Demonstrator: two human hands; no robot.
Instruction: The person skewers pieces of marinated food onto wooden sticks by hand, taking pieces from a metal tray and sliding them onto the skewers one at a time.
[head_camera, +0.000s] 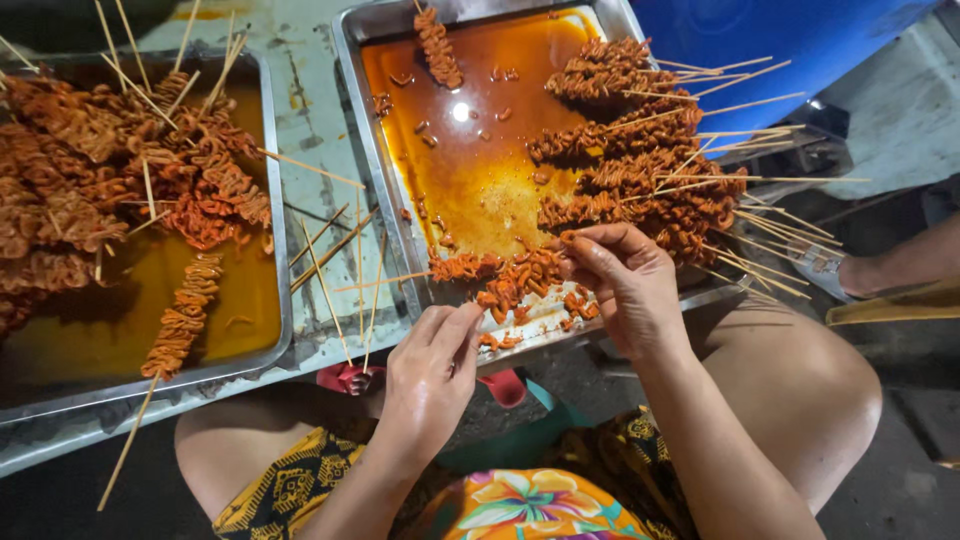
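Right hand (625, 285): fingers curled, tips pinched on a small orange-red piece of marinated coiled meat (568, 238), held just above the near edge of the right-hand steel tray (350, 90).

Left hand (432, 375): fingers drawn together, thumb against forefinger, apparently gripping the near end of a thin bamboo skewer (375, 285); the contact itself is partly hidden, so whether it is clamped cannot be told for certain. The stick runs toward the loose meat pile.

Loose heap of glazed orange coiled pieces (510, 280): lies in the near corner of the right tray, touching the right fingertips, between the two hands.

Right tray, remainder: a shallow pool of amber marinade (470, 150) with scattered bits, one finished skewer at the far rim, and a stack of loaded skewers (640, 170) along the right side, sticks fanning out beyond the rim.

Bare bamboo sticks (330, 250): several, lying on the worn metal tabletop (300, 60) between the trays.

Left-hand steel tray (280, 250): piled loaded skewers in brown liquid.

Step in hand, by judgement: threading a piece onto a stick. The next move calls for aligning the stick's point with the pinched piece and pushing squarely through its folds; the glaze looks slippery.

Periphery: another person's foot at far right.
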